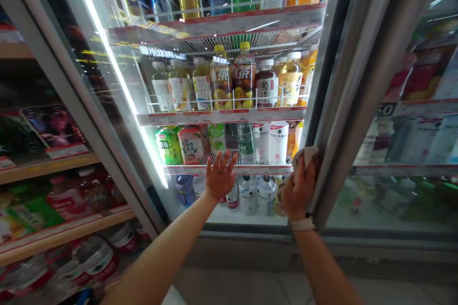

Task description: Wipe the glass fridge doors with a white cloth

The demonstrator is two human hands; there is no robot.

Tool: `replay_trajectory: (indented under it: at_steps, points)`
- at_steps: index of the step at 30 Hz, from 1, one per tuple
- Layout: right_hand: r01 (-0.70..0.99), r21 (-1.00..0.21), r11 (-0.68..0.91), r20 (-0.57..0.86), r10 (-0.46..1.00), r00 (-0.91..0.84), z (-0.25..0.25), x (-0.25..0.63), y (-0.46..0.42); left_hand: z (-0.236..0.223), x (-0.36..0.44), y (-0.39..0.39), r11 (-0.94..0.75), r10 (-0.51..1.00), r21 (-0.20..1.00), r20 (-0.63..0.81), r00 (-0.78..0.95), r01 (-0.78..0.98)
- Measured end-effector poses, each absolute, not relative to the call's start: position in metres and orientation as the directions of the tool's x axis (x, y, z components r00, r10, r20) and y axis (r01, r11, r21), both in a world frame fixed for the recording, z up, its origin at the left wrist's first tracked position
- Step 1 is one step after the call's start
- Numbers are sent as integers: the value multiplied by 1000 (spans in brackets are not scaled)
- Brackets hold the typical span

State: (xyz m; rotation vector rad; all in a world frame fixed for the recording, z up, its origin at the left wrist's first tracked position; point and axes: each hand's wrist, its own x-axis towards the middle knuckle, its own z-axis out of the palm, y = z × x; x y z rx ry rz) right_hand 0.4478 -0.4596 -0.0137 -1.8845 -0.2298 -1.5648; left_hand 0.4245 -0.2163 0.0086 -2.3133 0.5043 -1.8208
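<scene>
My left hand point(219, 177) is stretched out with spread fingers at the glass door point(265, 228) of a lit drinks cooler, in front of the lower shelves. Whether its palm touches the glass I cannot tell. At the right edge of the same door, my right hand point(299, 189) presses a pale cloth point(307, 154) against the glass beside the metal frame point(327, 167). A light band circles the right wrist. Behind the glass near my left hand stands a clear bottle with a green label point(246, 147).
Bottles such as the yellow-capped tea bottle point(244, 76) fill the cooler shelves. To the left, a wooden-edged shelf point(53, 164) holds packs and bottles. Another cooler door point(404, 152) stands on the right. Grey floor point(229, 281) lies below.
</scene>
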Motion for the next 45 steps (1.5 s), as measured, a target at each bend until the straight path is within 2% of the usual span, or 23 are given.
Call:
replay_trajectory:
  at_steps: [6, 12, 16, 19, 21, 28, 31, 36, 41, 43, 45]
  points:
    - [601, -293, -744, 956, -207, 209, -27, 441, -399, 9, 424, -217, -926, -364, -333, 915, 177, -179]
    - [719, -104, -687, 978, 62, 200, -55, 421, -337, 5, 426, -215, -932, -358, -339, 917, 178, -127]
    - [722, -92, -685, 964, 122, 238, -61, 415, -332, 8, 426, -217, -932, -359, -343, 921, 150, -119]
    - [706, -19, -708, 956, 193, 219, -50, 420, -353, 10, 423, -218, -928, -366, -348, 920, 141, -135]
    - [671, -26, -741, 966, 153, 207, -37, 426, -375, 11, 422, -217, -925, -368, -344, 916, 161, -160]
    - [606, -194, -772, 981, -133, 145, 11, 443, -455, 10, 423, -217, -926, -364, -334, 915, 176, -179]
    - [598, -207, -774, 977, -198, 81, 19, 449, -462, 9, 423, -217, -925, -368, -340, 912, 183, -169]
    - [617, -93, -781, 995, -95, 29, 14, 450, -441, 7, 424, -216, -927, -371, -348, 906, 203, -141]
    - [723, 170, -669, 971, 237, -9, 27, 450, -444, 6, 424, -217, -926, -375, -358, 906, 199, -118]
    - [720, 175, -671, 969, 247, -6, 37, 453, -454, 6, 424, -217, -926, -375, -358, 906, 195, -118]
    - [701, 111, -705, 989, 147, -8, 42, 455, -461, 5, 424, -216, -928, -372, -355, 906, 204, -115]
